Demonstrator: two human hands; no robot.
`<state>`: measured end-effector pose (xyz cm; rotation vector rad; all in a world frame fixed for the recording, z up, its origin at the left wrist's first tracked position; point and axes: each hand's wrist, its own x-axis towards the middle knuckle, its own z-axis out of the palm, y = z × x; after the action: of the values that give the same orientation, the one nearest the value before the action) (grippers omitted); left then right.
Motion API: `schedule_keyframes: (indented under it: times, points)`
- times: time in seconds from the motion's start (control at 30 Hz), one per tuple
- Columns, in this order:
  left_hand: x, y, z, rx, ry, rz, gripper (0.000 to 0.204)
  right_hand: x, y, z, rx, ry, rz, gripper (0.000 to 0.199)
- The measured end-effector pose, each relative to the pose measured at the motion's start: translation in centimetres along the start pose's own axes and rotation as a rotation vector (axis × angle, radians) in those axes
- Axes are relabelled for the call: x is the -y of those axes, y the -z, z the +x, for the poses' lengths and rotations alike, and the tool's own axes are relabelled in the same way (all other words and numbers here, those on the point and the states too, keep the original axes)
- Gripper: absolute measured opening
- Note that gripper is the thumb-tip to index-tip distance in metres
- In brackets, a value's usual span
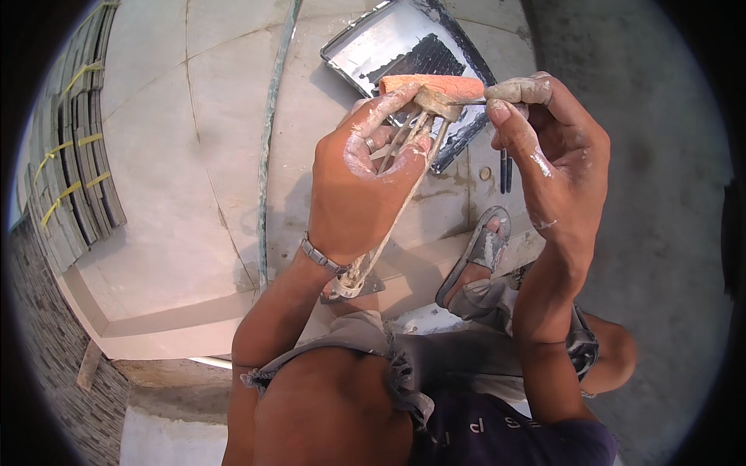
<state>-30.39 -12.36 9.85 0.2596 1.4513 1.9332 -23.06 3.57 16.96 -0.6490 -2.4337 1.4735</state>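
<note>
My left hand [353, 175] is wrapped round a paint-spattered roller cage [391, 147], made of thin rods with a round beige end cap [437, 103]. Its lower end cap [347, 287] shows below my wrist. From the upper cap a thin metal rod [468, 102] sticks out to the right, and my right hand [556, 140] pinches its far end between thumb and fingertips. Just behind the cap is an orange roller sleeve [451, 85]; whether it rests on the tray cannot be made out. Dried white paint marks both hands.
A paint tray [361, 58] smeared white and black lies beyond my hands. A greenish hose [270, 155] crosses the tiled floor. Strapped tile bundles [74, 155] stand at the left. A small round disc [485, 173] lies near my sandalled foot [478, 256].
</note>
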Motion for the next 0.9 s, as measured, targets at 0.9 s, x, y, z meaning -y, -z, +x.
schedule_keyframes:
  times: [0.9]
  points:
    - [-0.6,2.8,1.8,0.085,-0.156,0.158,0.038,-0.8,-2.6,1.3,-0.019,0.617,-0.525,0.022]
